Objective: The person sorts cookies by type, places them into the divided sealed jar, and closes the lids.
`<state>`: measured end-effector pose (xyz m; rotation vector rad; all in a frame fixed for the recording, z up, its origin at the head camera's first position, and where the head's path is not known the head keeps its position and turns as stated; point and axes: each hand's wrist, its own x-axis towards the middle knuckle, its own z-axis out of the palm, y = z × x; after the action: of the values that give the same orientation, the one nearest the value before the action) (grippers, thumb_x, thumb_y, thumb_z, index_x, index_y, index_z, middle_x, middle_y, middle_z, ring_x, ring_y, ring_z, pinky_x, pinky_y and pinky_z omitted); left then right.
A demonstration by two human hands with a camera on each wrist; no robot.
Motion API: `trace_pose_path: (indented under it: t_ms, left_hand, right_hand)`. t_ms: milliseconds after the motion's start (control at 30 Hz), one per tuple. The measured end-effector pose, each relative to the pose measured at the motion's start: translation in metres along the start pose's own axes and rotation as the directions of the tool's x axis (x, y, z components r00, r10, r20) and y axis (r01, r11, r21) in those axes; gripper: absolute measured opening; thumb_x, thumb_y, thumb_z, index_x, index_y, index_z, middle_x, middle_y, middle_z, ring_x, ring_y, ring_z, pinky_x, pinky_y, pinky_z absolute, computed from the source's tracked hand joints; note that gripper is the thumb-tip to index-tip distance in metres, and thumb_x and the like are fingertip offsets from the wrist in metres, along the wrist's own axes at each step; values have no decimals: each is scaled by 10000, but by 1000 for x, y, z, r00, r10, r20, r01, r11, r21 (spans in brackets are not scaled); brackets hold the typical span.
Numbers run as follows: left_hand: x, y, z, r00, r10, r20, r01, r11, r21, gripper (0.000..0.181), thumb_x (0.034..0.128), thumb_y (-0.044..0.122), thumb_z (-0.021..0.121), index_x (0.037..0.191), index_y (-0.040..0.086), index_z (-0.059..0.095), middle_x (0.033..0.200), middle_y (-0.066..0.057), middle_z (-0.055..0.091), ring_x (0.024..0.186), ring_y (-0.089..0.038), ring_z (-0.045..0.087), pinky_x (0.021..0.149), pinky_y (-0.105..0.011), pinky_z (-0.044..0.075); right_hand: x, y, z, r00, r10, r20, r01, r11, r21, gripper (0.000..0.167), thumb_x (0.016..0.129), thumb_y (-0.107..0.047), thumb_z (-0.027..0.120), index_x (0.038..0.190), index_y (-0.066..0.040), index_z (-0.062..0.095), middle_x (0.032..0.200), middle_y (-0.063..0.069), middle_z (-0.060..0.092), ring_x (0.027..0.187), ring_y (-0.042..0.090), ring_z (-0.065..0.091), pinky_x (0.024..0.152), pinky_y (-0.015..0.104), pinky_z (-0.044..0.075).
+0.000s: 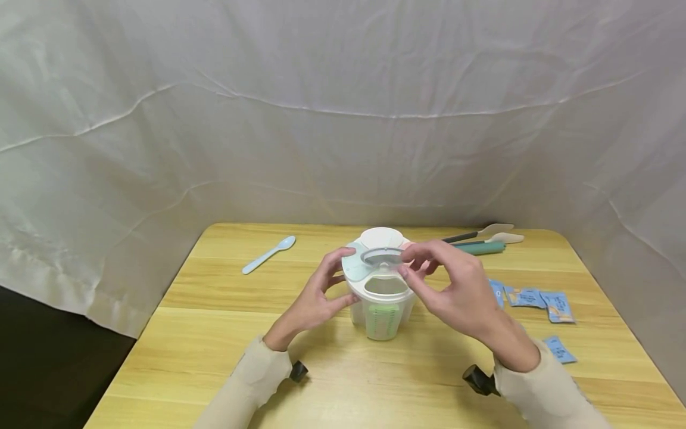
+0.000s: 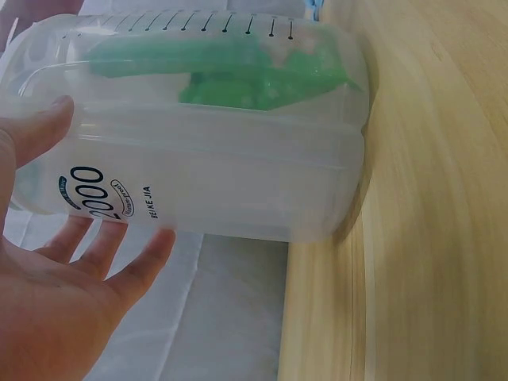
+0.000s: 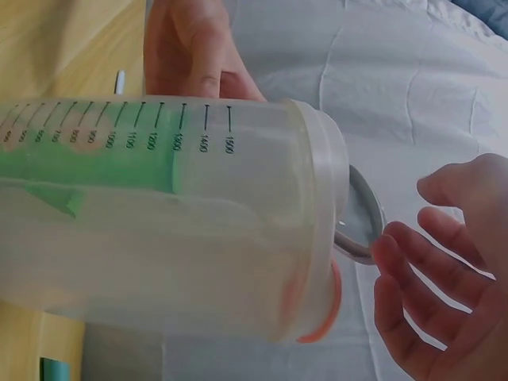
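A: Got a fix on the jar (image 2: 254, 163)?
B: Yep. Standing upright on the wooden surface (image 1: 203, 333), between both hands.
A: State of hands?
B: With left hand (image 1: 320, 298): gripping the jar high on its side, thumb and fingers round it. With right hand (image 1: 461, 286): fingers loosely curved at the edge of the flap (image 1: 383, 252), thumb clear of it per right wrist view.
A: And the lid (image 1: 355, 268)?
B: On top of the jar. White, light blue and pink sections. Flap raised, hole (image 1: 386, 285) uncovered on the near side.
A: Anything inside?
B: Something green behind the cloudy wall, too unclear to name. Printed scale outside, up to 1500.
A: Around it?
B: Left of the jar: pale blue spoon (image 1: 270, 253). Beyond it, right: two spatulas (image 1: 495, 228) beside a green tube (image 1: 479, 247). Right of the jar: blue packets (image 1: 558, 307), well apart from it. Behind the jar: pale cloth (image 1: 343, 149).
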<state>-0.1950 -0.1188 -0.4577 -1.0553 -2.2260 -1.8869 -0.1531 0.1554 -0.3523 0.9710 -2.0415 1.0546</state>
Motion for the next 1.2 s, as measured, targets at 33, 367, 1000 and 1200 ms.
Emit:
trace_pose_path:
  t_ms: [33, 367, 1000, 1200]
  left_hand:
    - [0, 0, 0, 1000, 2, 0, -2, 1000, 0, 857, 905, -100, 800, 1624, 73, 366, 1687, -163, 420, 1444, -407, 566, 1186, -458, 545]
    - [0, 0, 0, 1000, 9, -3, -9, 1000, -3, 857, 902, -96, 800, 1622, 67, 367, 1685, -171, 423, 1437, -411, 571, 1178, -455, 552]
    - [0, 1, 1, 1000, -9, 5, 9, 1000, -6, 840, 917, -93, 787, 1623, 68, 361, 1697, -172, 407, 1451, -428, 562, 1187, -515, 540]
    - [0, 1, 0, 1000, -4, 5, 4, 1000, -10, 840, 915, -98, 785, 1620, 55, 356, 1704, -182, 396, 1454, -440, 554, 1181, -603, 525]
  right_hand:
    - [0, 0, -1, 1000, -1, -6, 1, 1000, -3, 336, 785, 94, 870, 1060, -68, 763, 998, 52, 814, 767, 110, 688, 707, 172, 581]
    - [6, 7, -2, 1000, 8, -11, -9, 1000, -11, 294, 810, 88, 855, 1041, -73, 770, 934, 8, 787, 751, 102, 653, 705, 164, 568]
    - [8, 17, 7, 986, 37, 162, -44, 998, 34, 361, 895, 56, 838, 1198, -131, 782, 1011, -37, 736, 716, 69, 533, 633, 174, 468]
    - [-1, 10, 5, 978, 34, 206, -38, 999, 15, 332, 900, 13, 845, 1202, -117, 797, 1174, 23, 760, 839, 86, 619, 734, 150, 521]
